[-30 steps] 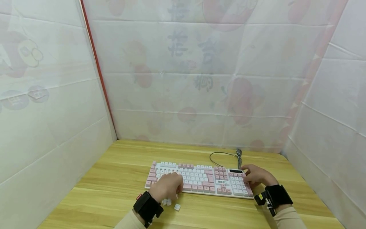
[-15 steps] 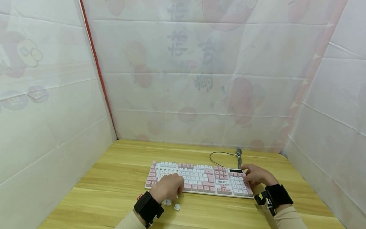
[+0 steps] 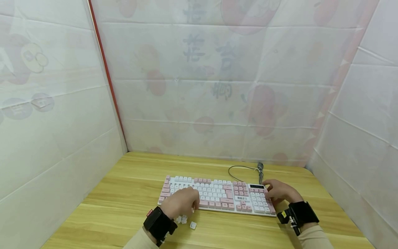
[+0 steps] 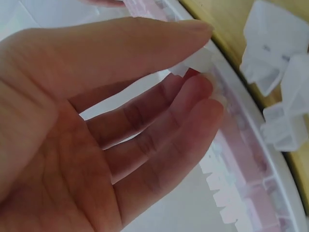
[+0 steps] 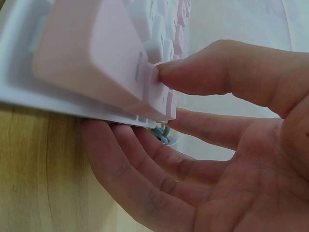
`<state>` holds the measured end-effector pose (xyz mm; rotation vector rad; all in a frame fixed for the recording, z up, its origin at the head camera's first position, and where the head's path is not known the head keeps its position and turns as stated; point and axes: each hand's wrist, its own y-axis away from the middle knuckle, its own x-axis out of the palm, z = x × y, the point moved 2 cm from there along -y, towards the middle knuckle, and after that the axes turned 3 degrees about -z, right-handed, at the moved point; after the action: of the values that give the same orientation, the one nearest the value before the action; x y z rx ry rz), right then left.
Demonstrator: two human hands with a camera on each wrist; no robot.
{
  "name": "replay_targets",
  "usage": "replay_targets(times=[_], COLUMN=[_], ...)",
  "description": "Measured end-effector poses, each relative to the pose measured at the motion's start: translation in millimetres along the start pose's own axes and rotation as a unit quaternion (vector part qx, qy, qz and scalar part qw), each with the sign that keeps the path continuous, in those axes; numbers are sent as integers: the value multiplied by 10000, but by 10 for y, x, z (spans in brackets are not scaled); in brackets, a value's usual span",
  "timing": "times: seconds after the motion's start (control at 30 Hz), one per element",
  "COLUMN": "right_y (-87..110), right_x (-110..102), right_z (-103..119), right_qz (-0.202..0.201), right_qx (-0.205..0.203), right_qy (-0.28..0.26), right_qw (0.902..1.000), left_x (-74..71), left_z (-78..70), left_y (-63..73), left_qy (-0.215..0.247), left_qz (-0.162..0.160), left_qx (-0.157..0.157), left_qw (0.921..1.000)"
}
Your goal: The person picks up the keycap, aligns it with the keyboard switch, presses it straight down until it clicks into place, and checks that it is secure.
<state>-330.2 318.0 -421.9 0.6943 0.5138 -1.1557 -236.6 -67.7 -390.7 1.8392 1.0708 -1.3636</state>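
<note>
A pink and white keyboard [image 3: 214, 193] lies on the wooden table. My left hand [image 3: 181, 202] is over its front left part, hiding some keys, and pinches a small white keycap [image 4: 199, 60] between thumb and fingertips. At the keyboard's right end, my right hand [image 3: 280, 190] grips the edge: the thumb presses on a pink key [image 5: 154, 92] while the fingers reach under the rim. Loose white keycaps [image 3: 184, 219] lie in front of the keyboard beside my left wrist, and a single one [image 3: 193, 225] sits a little to their right.
A thin cable [image 3: 239, 166] runs behind the keyboard to a tied dark bundle [image 3: 260, 168]. Printed white sheets [image 3: 217, 103] close off the back and both sides of the table [image 3: 130, 193]. A black strap with a camera is on each wrist.
My left hand has shifted slightly to the left and up, showing more of the loose keycaps beside the wrist. My right hand keeps its grip on the keyboard's right end.
</note>
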Motion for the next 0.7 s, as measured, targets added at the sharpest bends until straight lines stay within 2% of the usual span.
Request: replay_targets(times=[0.13, 0.37, 0.57, 0.7], right_y=[-7, -14, -1, -1], right_x=[-8, -10, -5, -7], right_z=[-1, -1, 4, 7], right_qz=[-6, 39, 76, 69], right_qx=[38, -35, -30, -30], right_qy=[79, 174, 103, 89], right_qw=[10000, 9998, 9999, 9999], left_x=[-51, -140, -182, -212], left_z=[48, 122, 171, 182], left_y=[7, 25, 32, 37], left_qy=[60, 457, 468, 443], left_qz=[-67, -205, -390, -441], left_qx=[206, 474, 708, 711], left_qw=[9997, 9976, 9956, 9955])
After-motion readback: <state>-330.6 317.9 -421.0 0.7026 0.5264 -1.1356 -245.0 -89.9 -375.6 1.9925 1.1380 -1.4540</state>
